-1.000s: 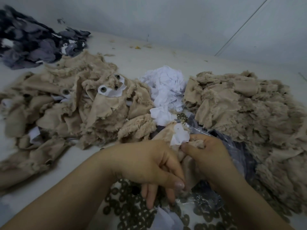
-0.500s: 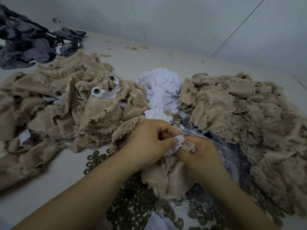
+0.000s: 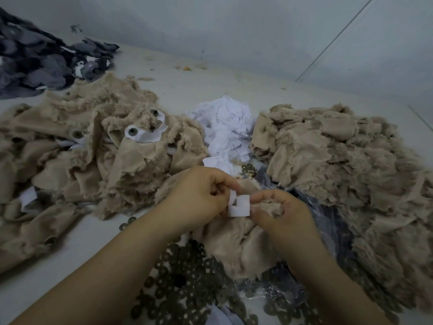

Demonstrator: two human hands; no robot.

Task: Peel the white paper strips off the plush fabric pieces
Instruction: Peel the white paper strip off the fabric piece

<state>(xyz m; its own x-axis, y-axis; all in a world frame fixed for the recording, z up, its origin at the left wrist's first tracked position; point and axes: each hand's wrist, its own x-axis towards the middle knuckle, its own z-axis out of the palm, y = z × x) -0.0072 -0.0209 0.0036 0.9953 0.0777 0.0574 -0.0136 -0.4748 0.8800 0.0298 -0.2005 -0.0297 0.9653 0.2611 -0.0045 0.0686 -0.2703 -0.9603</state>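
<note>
A beige plush fabric piece [image 3: 236, 245] hangs between both hands low in the middle of the view. My left hand [image 3: 199, 198] pinches a white paper strip [image 3: 239, 205] that stands up from the fabric's top edge. My right hand [image 3: 281, 212] grips the fabric just right of the strip, thumb and fingers curled round it. Left of the hands lies a heap of beige plush pieces [image 3: 93, 156], some with white paper and round eyes on them. A second beige heap [image 3: 339, 160] lies on the right.
A pile of crumpled white paper strips [image 3: 225, 127] sits behind the hands. Dark round washers [image 3: 187, 277] and a clear plastic bag [image 3: 328, 231] lie under the hands. Grey fabric scraps [image 3: 42, 62] are heaped far left, against a pale wall.
My left hand rose from low on the fabric to its top edge and took hold of the white strip. The strip now stands out from the fabric between both hands.
</note>
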